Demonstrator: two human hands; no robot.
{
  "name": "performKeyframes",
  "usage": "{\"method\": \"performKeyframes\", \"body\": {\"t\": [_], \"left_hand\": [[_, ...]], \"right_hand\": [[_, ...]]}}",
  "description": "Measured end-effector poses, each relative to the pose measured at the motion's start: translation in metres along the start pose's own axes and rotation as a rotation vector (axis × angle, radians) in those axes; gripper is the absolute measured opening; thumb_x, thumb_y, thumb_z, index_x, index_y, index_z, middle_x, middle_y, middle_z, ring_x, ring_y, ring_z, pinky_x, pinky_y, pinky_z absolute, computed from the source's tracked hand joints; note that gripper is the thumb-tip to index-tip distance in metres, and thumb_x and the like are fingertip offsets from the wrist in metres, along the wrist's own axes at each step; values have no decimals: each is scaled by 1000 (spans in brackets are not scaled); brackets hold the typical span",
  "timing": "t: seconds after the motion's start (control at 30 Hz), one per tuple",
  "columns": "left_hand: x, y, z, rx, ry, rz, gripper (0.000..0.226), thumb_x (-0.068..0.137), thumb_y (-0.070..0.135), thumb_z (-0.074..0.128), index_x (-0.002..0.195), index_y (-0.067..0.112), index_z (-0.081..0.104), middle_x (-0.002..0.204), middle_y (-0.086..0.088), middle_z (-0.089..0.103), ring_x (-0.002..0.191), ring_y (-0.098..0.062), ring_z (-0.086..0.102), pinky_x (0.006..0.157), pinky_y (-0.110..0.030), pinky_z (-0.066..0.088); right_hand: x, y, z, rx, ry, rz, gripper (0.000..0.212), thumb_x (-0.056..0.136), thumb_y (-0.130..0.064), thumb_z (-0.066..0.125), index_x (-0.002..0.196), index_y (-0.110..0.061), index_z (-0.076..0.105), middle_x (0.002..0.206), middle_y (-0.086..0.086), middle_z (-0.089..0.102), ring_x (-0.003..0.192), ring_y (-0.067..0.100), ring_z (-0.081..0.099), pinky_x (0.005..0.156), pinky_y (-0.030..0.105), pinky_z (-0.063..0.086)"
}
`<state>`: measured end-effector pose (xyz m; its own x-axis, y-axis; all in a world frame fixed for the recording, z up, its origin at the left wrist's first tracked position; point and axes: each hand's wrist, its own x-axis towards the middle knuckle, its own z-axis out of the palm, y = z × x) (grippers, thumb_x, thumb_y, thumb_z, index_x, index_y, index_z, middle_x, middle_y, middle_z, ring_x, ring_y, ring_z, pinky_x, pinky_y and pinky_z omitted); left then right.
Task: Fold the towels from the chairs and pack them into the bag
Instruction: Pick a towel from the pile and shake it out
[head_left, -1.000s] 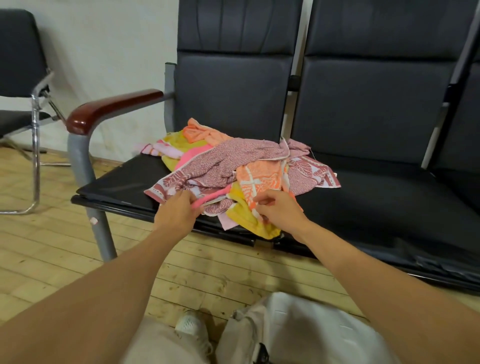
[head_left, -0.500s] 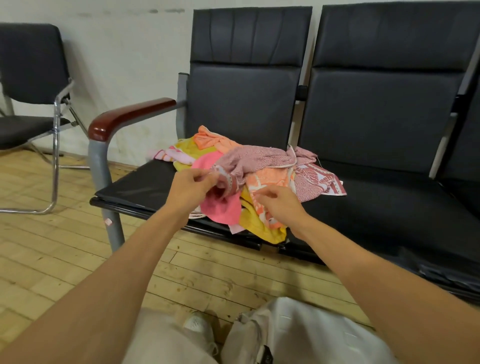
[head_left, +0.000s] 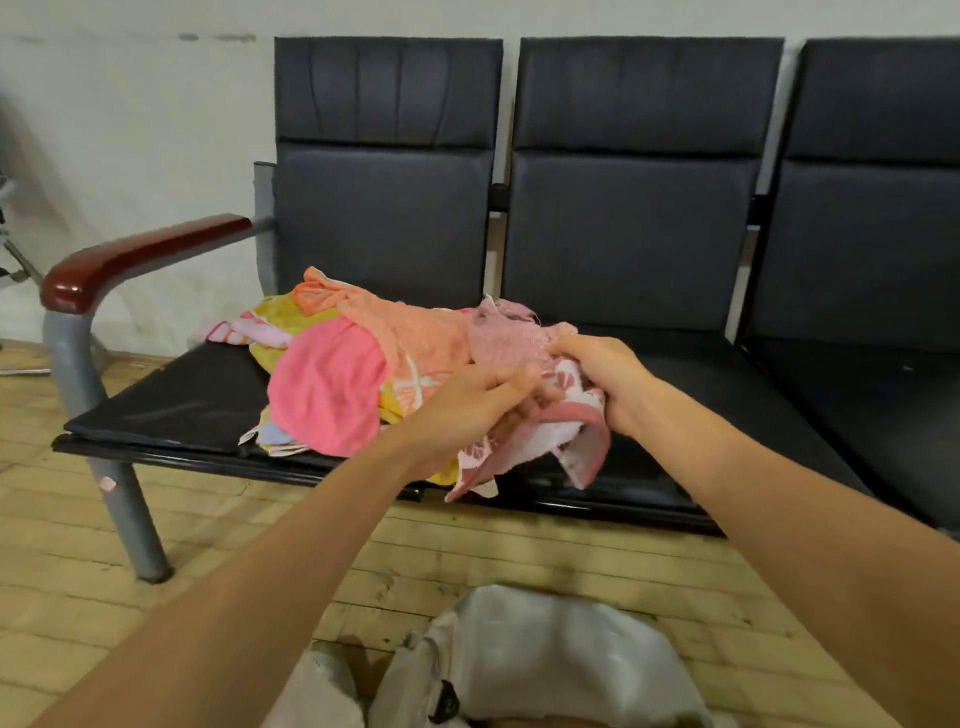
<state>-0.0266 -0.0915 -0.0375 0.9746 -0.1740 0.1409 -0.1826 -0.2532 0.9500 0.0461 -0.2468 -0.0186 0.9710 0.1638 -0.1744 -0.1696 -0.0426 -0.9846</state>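
A heap of towels (head_left: 363, 358) lies on the left seat of a black bench (head_left: 171, 410): orange, bright pink and yellow ones show on top. Both hands hold a dusty-pink patterned towel (head_left: 535, 441), bunched and lifted off the heap above the gap between the first two seats. My left hand (head_left: 467, 410) grips its near side. My right hand (head_left: 608, 374) grips its far right part. A loose end hangs below the hands. A white bag (head_left: 545, 660) sits on the floor at the bottom centre.
The bench has three black seats and a red-brown armrest (head_left: 130, 257) on a grey leg at the left. The floor is pale wood planks (head_left: 62, 571). A white shoe (head_left: 327, 660) shows beside the bag. A wall stands behind the bench.
The dusty-pink towel has been pulled off the top of the heap to the right and bunched between both hands. The bright pink and orange towels underneath now show. The view moved closer.
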Motion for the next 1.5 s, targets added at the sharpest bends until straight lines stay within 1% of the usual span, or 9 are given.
{"method": "performKeyframes", "body": {"t": [0.17, 0.33, 0.5, 0.6, 0.7, 0.93, 1.07, 1.17, 1.5], "left_hand": [[27, -34, 39, 219, 83, -141, 20, 97, 13, 50, 108, 15, 67, 91, -1, 67, 76, -11, 62, 64, -15, 47], [56, -74, 85, 367, 135, -254, 30, 95, 15, 52, 124, 8, 57, 77, 3, 57, 68, -10, 54, 65, -28, 44], [67, -78, 120, -340, 188, -438, 31, 100, 22, 48, 125, 3, 54, 120, -15, 62, 97, -24, 62, 75, -35, 54], [69, -68, 127, -611, 235, -482, 32, 98, 10, 50, 127, -2, 53, 114, -18, 65, 93, -26, 64, 69, -35, 53], [64, -59, 130, -690, 317, -572, 32, 92, 3, 53, 123, -5, 56, 102, -19, 67, 85, -28, 66, 65, -36, 53], [24, -34, 130, -431, -131, -556, 29, 84, 0, 49, 109, 0, 64, 107, -19, 68, 93, -29, 65, 77, -35, 51], [22, -33, 114, -192, -226, -524, 27, 93, 21, 55, 116, 9, 64, 114, -7, 70, 107, -23, 64, 97, -39, 47], [22, -42, 104, -52, -153, -537, 38, 92, 47, 55, 116, 19, 66, 112, 2, 71, 106, -17, 63, 95, -38, 47], [17, -21, 118, -725, 10, -483, 34, 97, 29, 50, 121, 9, 63, 114, -8, 70, 103, -22, 65, 83, -35, 52]], "right_hand": [[-28, 22, -80, -296, -39, -53, 12, 86, -15, 68, 78, -10, 60, 74, 12, 63, 67, 23, 64, 67, 34, 54], [-43, 54, -129, -496, -82, 13, 28, 90, -34, 67, 89, -6, 65, 85, 19, 65, 74, 28, 64, 71, 36, 52], [-48, 60, -132, -579, -223, 108, 65, 93, -58, 51, 95, 5, 67, 93, 19, 71, 82, 27, 67, 82, 39, 55], [-56, 62, -131, -625, -302, 186, 52, 96, -56, 46, 87, -11, 69, 88, 3, 69, 72, 16, 63, 66, 26, 51], [-57, 72, -134, -544, -266, 231, 53, 99, -51, 44, 103, -3, 68, 104, 10, 68, 78, 20, 68, 66, 31, 58], [-43, 98, -115, -120, 6, 270, 47, 100, -47, 45, 118, -7, 63, 114, 11, 69, 104, 27, 64, 88, 40, 54], [-40, 101, -104, -172, 82, 177, 30, 95, -32, 61, 107, -5, 71, 105, 10, 72, 92, 21, 66, 82, 34, 55], [-42, 98, -102, -227, 70, 81, 22, 91, -26, 67, 98, -6, 74, 96, 7, 74, 81, 17, 66, 79, 31, 55], [-51, 62, -109, -527, 102, -391, 14, 92, -24, 66, 90, -18, 78, 68, -18, 69, 64, -6, 61, 61, 13, 43]]}}
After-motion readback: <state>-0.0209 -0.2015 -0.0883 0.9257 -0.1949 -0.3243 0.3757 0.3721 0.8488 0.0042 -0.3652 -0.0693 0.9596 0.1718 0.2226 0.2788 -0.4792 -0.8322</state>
